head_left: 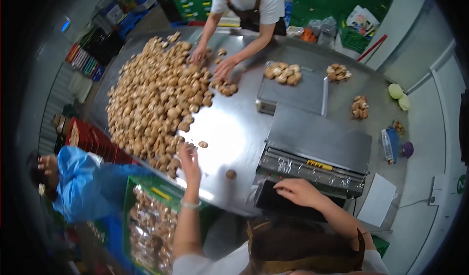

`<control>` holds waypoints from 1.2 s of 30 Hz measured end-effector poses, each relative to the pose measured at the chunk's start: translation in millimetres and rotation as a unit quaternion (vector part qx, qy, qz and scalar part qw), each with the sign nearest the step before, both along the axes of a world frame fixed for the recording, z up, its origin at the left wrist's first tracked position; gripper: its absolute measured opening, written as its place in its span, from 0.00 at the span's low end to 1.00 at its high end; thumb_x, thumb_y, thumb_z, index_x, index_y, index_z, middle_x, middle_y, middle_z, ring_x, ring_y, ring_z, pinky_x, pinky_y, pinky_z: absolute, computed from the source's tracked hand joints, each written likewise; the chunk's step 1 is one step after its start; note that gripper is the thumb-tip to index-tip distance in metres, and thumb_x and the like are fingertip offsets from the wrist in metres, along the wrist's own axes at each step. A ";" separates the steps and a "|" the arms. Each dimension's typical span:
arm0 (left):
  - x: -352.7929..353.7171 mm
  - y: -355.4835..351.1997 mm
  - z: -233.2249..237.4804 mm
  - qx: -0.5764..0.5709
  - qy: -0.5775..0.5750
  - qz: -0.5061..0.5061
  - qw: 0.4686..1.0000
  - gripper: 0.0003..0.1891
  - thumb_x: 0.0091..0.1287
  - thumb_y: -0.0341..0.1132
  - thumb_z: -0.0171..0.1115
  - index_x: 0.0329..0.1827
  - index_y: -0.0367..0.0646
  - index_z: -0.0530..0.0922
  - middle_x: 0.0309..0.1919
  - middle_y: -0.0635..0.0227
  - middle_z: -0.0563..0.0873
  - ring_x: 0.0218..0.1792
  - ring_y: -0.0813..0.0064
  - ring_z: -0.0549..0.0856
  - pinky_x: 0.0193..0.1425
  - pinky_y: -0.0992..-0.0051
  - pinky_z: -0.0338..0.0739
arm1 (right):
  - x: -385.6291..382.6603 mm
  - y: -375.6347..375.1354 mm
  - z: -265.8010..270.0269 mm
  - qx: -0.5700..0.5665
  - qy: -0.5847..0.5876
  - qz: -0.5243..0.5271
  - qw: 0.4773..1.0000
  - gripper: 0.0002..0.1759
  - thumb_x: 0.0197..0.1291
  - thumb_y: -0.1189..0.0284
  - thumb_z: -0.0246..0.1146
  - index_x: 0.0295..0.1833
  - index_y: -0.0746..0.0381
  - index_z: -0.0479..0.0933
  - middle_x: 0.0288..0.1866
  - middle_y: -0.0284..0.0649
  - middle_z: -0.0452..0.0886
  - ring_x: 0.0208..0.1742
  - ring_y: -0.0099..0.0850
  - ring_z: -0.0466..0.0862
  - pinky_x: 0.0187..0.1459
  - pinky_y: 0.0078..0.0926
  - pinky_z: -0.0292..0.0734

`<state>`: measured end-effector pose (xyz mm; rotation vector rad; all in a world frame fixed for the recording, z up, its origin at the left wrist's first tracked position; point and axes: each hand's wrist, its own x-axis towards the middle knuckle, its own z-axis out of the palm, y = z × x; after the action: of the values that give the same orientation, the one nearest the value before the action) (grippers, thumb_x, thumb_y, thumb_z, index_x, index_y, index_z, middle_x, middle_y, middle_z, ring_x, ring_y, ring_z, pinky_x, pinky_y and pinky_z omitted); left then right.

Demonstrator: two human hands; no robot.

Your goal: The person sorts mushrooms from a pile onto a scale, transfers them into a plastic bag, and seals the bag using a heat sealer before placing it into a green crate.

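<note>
A big heap of brown mushrooms [156,99] covers the left part of the metal table [234,128]. My left hand [189,163] reaches to the heap's near right edge, fingers stretched out and apart. One loose mushroom [202,144] lies just right of those fingertips, and another mushroom [230,174] sits closer to the table's front edge. My right hand [299,192] rests with fingers extended on the black front plate [273,199] of a film-wrapping machine [312,170]. Nothing shows in either hand.
Across the table a person [244,40] handles mushrooms. Mushroom portions [283,73] sit on the machine's rear tray [312,97]; others lie to the right. At lower left stand a green crate [129,202] of packed mushrooms and a person in a blue garment [88,187].
</note>
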<state>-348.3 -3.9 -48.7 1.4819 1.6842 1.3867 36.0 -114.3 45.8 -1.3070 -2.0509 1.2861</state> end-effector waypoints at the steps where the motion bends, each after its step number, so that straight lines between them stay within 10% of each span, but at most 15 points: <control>1: 33.6 41.6 -0.6 -0.136 -0.061 -0.062 0.987 0.22 0.74 0.34 0.60 0.70 0.42 0.70 0.55 0.62 0.80 0.51 0.70 0.80 0.56 0.72 0.75 | 19.1 14.9 -0.4 0.003 -0.001 -0.052 0.999 0.13 0.67 0.66 0.63 0.53 0.60 0.81 0.44 0.43 0.86 0.44 0.41 0.86 0.48 0.34 0.81; 7: 219.9 267.6 -39.8 -0.149 -0.097 -0.217 0.960 0.27 0.76 0.50 0.56 0.64 0.34 0.75 0.53 0.56 0.85 0.51 0.67 0.84 0.54 0.70 0.77 | 133.0 140.1 -53.2 -0.099 0.177 -0.358 0.912 0.14 0.67 0.76 0.61 0.57 0.66 0.77 0.47 0.41 0.86 0.43 0.25 0.85 0.45 0.25 0.79; 15: 309.5 405.4 -96.5 -0.145 0.088 -0.255 0.952 0.27 0.71 0.54 0.55 0.46 0.32 0.82 0.41 0.41 0.87 0.49 0.42 0.84 0.57 0.54 0.75 | 188.0 345.1 -152.4 0.001 0.088 -0.403 0.911 0.39 0.60 0.68 0.71 0.74 0.64 0.62 0.66 0.50 0.75 0.53 0.35 0.83 0.54 0.32 0.78; 18: 324.5 404.7 -99.3 -0.154 0.172 -0.263 0.937 0.28 0.71 0.51 0.57 0.60 0.32 0.78 0.56 0.41 0.82 0.59 0.46 0.81 0.60 0.56 0.75 | 187.5 394.2 -180.8 0.001 0.143 -0.392 0.909 0.43 0.58 0.66 0.72 0.75 0.63 0.61 0.71 0.53 0.69 0.64 0.40 0.77 0.62 0.33 0.75; 23: 335.6 363.1 -80.4 -0.201 0.000 -0.264 0.943 0.31 0.70 0.48 0.62 0.68 0.33 0.72 0.58 0.51 0.80 0.52 0.60 0.83 0.51 0.66 0.80 | 188.2 369.0 -166.3 0.094 0.029 -0.386 0.917 0.42 0.56 0.69 0.71 0.75 0.63 0.62 0.71 0.50 0.68 0.70 0.46 0.72 0.67 0.35 0.71; 28: 332.0 250.4 -2.2 -0.200 -0.068 -0.343 0.915 0.29 0.74 0.46 0.60 0.70 0.34 0.71 0.51 0.62 0.80 0.42 0.78 0.80 0.40 0.78 0.77 | 191.0 242.9 -78.9 0.075 0.028 -0.410 0.908 0.41 0.58 0.70 0.71 0.75 0.57 0.63 0.72 0.44 0.68 0.65 0.42 0.76 0.64 0.35 0.74; 36: 339.9 72.1 -10.6 -0.270 -0.047 -0.405 0.872 0.28 0.76 0.46 0.58 0.67 0.30 0.73 0.48 0.58 0.85 0.41 0.76 0.83 0.43 0.77 0.79 | 199.8 38.4 -77.1 0.010 0.034 -0.450 0.892 0.41 0.58 0.75 0.71 0.76 0.57 0.63 0.71 0.41 0.68 0.56 0.31 0.76 0.50 0.25 0.78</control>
<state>-8.3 68.2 -59.3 1.4697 1.0310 0.4684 235.8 -75.9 -31.3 -1.8334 -1.1105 0.8325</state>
